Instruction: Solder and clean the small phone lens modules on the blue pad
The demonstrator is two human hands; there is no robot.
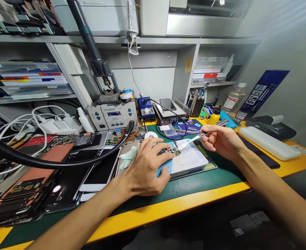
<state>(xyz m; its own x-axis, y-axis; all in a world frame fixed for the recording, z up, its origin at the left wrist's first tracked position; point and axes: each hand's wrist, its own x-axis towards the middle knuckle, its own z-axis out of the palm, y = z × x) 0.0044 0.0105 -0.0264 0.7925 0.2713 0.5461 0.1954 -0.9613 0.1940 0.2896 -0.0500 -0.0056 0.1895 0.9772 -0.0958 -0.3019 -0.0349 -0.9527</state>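
My left hand (151, 165) lies over a blue cloth (169, 166), its fingers bracing a small circuit board (168, 151) from both sides. The palm and knuckles hide part of the board. Beneath is a white, box-like block (192, 159) lying on a flat grey plate. My right hand (217, 139) pinches a toothbrush-like brush (194, 139) with a grey handle and a white neck. Its tilted head meets the board's right end or hovers just over it; I cannot tell which. Beside my left wrist sits a crumpled pale green tissue (128, 157).
Phones and phone parts (61, 180) pile up at the left, crossed by a thick black hose (64, 164). Behind stand a hot-air station (112, 116), a blue soldering-tool stand (146, 107) and a heating plate (171, 113). A yellow bottle (215, 117) and a clear bottle (233, 99) are at the right.
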